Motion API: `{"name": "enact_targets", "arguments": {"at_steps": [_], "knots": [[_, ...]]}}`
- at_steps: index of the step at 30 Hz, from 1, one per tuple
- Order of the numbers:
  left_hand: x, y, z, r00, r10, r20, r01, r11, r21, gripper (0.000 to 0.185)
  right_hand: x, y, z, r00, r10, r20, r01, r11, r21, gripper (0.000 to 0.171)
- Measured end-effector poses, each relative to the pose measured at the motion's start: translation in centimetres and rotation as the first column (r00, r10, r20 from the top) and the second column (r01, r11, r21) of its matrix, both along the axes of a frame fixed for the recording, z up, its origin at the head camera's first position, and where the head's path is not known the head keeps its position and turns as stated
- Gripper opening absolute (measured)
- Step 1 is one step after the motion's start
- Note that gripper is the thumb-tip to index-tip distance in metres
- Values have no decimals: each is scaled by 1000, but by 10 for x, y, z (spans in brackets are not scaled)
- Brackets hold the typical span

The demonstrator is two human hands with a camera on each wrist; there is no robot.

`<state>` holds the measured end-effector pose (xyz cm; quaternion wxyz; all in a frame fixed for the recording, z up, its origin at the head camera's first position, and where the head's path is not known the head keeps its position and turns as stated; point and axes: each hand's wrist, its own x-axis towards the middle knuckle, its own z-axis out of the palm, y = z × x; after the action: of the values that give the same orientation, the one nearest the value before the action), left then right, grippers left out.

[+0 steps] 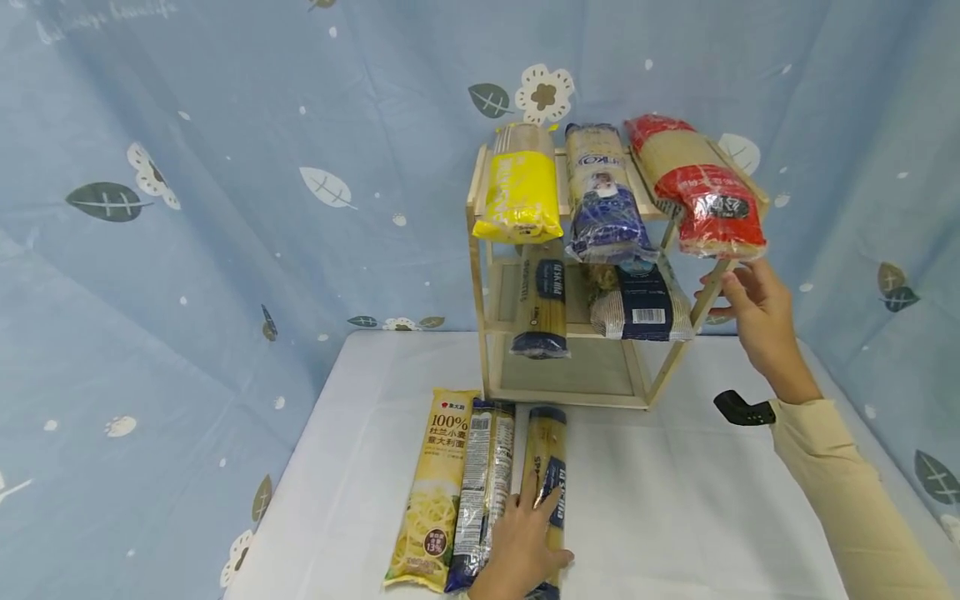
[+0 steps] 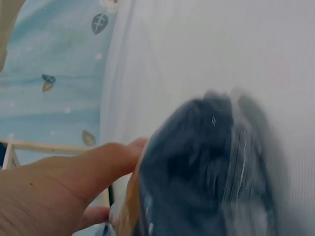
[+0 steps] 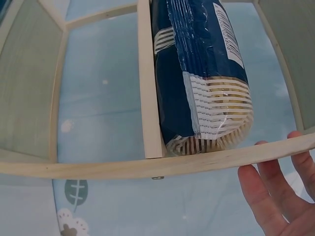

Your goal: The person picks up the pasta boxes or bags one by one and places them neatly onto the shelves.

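Observation:
In the head view my left hand point(image 1: 521, 542) lies over a spaghetti pack point(image 1: 547, 433) on the table, with thumb and fingers spread about it. The left wrist view shows the thumb point(image 2: 106, 164) along the side of this pack, near its dark blue end point(image 2: 192, 162); the other fingers are mostly hidden there. My right hand point(image 1: 761, 312) holds the front right post of a wooden shelf rack point(image 1: 637, 400). In the right wrist view its fingers point(image 3: 275, 187) meet the post point(image 3: 206, 164), beside a navy striped pasta pack point(image 3: 216, 98) on the middle shelf.
A yellow noodle pack point(image 1: 517, 192), a blue one point(image 1: 607, 192) and a red one point(image 1: 705, 192) lie on the top shelf. Another spaghetti pack point(image 1: 543, 300) juts from the middle shelf. Left of my left hand lie a long yellow pack point(image 1: 435, 492) and a dark blue pack point(image 1: 480, 492).

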<state>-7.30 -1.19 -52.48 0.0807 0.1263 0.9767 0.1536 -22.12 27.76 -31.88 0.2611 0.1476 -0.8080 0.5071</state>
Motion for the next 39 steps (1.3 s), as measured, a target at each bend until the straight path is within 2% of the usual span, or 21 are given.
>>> {"name": "enact_targets", "arguments": {"at_steps": [5, 10, 15, 22, 25, 30, 34, 39], "knots": [[-1, 7, -4, 1000, 15, 9, -15, 1000, -16, 88, -1, -2, -1, 1000, 1, 0, -1, 1000, -1, 43], [-4, 8, -2, 998, 58, 10, -59, 994, 89, 89, 0, 0, -2, 1000, -2, -2, 2, 1000, 3, 43], [-4, 3, 0, 997, 77, 9, -77, 977, 197, 90, 1, -1, -2, 1000, -2, -15, 2, 1000, 5, 44], [-2, 0, -1, 991, 129, -46, -104, 927, 360, 86, 1, -2, -3, 1000, -12, -20, 12, 1000, -9, 43], [-2, 0, -2, 988, 150, -26, -125, 894, 430, 84, 0, -2, -4, 1000, -21, -23, 20, 1000, -10, 43], [2, 3, -2, 980, 188, 60, -191, 834, 518, 81, 0, -1, -5, 999, -25, -32, 25, 1000, -11, 44], [7, 6, 1, 973, 212, 89, -226, 824, 520, 81, -1, -1, -5, 999, -22, -37, 21, 1000, -21, 44], [10, 11, 6, 971, 223, 83, -232, 814, 532, 80, 0, -3, -4, 999, -18, -46, 16, 1000, -25, 43]]}}
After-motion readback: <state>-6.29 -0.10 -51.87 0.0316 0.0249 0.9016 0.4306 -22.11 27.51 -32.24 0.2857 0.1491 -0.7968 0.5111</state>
